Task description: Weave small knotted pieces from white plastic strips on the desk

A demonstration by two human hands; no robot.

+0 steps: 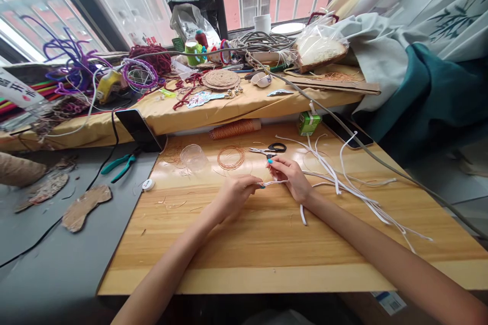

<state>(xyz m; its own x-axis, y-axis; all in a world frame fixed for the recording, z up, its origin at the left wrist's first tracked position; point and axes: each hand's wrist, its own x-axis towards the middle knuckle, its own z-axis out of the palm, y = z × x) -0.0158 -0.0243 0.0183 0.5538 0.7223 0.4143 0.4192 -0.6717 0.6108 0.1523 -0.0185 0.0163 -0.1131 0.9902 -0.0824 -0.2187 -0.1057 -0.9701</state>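
Observation:
Stretched between my hands above the wooden table is a thin white cord (275, 182). My left hand (238, 192) pinches its left end between thumb and fingers. Around its right part my right hand (290, 176) is closed, and a white cord tail (303, 215) hangs below that hand. Several loose white cords (335, 175) spread over the table to the right, partly behind my right forearm. Just beyond my right hand lie scissors (277, 148) with black handles. Whether the held cord joins the loose ones is hidden by my hand.
A coil of copper-coloured wire (231, 157), a clear plastic cup (193, 157) and an orange thread spool (234, 129) lie at the back. A green box (309, 123) and a phone (347, 131) are back right. Pliers (121, 165) lie left. A grey cable (354, 150) crosses the right side.

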